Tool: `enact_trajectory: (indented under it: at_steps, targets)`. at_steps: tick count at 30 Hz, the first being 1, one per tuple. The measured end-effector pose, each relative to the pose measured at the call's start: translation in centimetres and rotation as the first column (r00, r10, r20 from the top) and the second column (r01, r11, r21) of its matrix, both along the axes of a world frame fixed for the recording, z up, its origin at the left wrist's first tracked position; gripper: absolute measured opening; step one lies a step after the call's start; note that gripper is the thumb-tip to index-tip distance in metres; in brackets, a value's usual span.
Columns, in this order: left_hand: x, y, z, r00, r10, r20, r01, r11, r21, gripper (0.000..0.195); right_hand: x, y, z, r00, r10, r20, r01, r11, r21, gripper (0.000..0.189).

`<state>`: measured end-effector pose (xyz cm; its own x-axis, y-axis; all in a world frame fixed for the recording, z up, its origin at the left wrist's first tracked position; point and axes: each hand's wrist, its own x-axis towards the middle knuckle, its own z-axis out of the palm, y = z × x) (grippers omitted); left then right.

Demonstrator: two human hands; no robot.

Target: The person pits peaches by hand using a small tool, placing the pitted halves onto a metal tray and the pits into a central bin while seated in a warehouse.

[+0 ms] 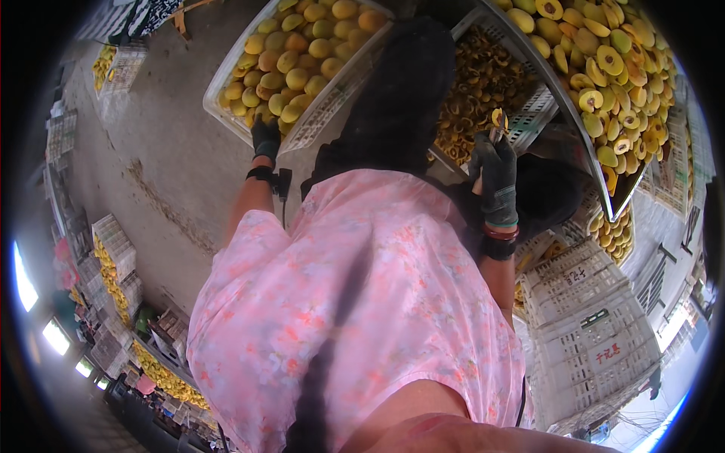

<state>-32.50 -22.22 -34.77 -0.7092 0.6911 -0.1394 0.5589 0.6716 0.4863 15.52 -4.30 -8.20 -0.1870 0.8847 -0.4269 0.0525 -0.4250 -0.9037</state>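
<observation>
My left hand (266,136), in a dark glove, reaches to the near corner of a white plastic crate (334,105) full of whole yellow fruit (297,79). Its fingertips touch the fruit there; whether they grip one cannot be told. In my right hand (496,175), also gloved, is a small tool, partly hidden by the fingers, with a piece of yellow fruit (499,120) at its tip. Beyond that hand, a crate (532,116) holds many brownish fruit scraps (481,73). Halved yellow fruit (609,59) with dark centres lies heaped in a metal-edged tray (586,141) at the upper right.
Stacked white crates (589,334) stand at the lower right, near my right elbow. Another crate of fruit (614,232) sits beneath the tray's corner. My dark-trousered leg (391,102) lies between the whole-fruit crate and the scraps. More filled crates (116,249) stand along the left, across the concrete floor (153,141).
</observation>
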Motion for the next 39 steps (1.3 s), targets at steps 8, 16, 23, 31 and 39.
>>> enact_trajectory:
  at_steps: [8,16,23,31,39]
  targets:
    - [2.1,-0.3,-1.7,0.988,-0.153,0.002,0.152,0.982,-0.109,0.076,-0.3,0.9,-0.9,1.000,-0.012,-0.010,0.012,1.000,-0.010,0.008]
    - [4.1,17.1,10.5,0.812,-0.304,-0.498,0.462,0.856,0.231,0.046,4.0,3.1,-8.9,0.479,-0.439,0.760,-0.560,0.515,0.649,0.004]
    - [19.4,42.0,23.6,0.704,-0.461,-0.540,0.710,0.453,0.539,0.041,5.1,5.2,-12.3,0.049,-0.245,0.968,-0.854,0.493,0.168,0.010]
    - [24.7,55.5,22.9,0.441,-0.842,-0.310,0.861,0.495,-0.119,0.057,6.5,4.0,-13.1,0.955,-0.147,0.259,0.111,0.982,0.151,0.009]
    - [23.6,54.7,23.1,0.483,-0.815,-0.320,0.831,0.542,-0.125,0.048,4.9,3.7,-10.6,0.974,-0.226,-0.004,0.223,0.957,0.183,0.008]
